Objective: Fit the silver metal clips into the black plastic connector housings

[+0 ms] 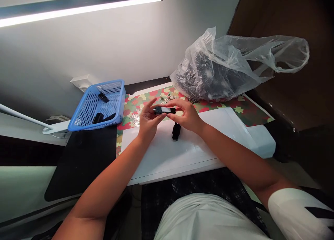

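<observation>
Both my hands meet above the white table top. My left hand and my right hand pinch the two ends of a small flat black device, held level between the fingertips. A second small black part lies on the white surface just below my right hand. Small shiny metal pieces are scattered on the patterned cloth just behind my hands.
A blue plastic basket with a few black parts stands tilted at the left. A clear plastic bag full of dark parts sits at the back right. A white lamp arm crosses the left edge; a black mat lies below the basket.
</observation>
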Motion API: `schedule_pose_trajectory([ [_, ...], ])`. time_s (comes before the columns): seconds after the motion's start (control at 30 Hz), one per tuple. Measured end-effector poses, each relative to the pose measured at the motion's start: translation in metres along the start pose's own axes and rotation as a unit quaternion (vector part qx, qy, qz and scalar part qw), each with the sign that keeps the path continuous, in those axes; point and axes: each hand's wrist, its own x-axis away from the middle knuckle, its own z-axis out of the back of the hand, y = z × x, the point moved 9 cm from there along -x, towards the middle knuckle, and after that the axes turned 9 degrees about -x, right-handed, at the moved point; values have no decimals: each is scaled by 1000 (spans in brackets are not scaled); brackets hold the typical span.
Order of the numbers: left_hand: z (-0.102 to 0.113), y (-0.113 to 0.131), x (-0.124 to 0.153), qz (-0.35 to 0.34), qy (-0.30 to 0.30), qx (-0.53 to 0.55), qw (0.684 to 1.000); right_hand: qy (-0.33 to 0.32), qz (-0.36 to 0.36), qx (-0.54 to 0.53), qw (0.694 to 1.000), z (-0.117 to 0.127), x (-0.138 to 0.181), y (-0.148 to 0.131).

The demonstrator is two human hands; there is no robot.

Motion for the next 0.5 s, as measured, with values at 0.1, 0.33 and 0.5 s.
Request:
schedule_pose_trajectory([
  [0.1,0,2,0,-5,6,3,1000,17,25,10,1000,0,1,-3],
  [0.33,1,0,4,9,31,16,999,50,31,0,998,1,5,5],
  [0.5,2,-3,4,24,38,25,999,44,23,-9,999,-1,6,2],
])
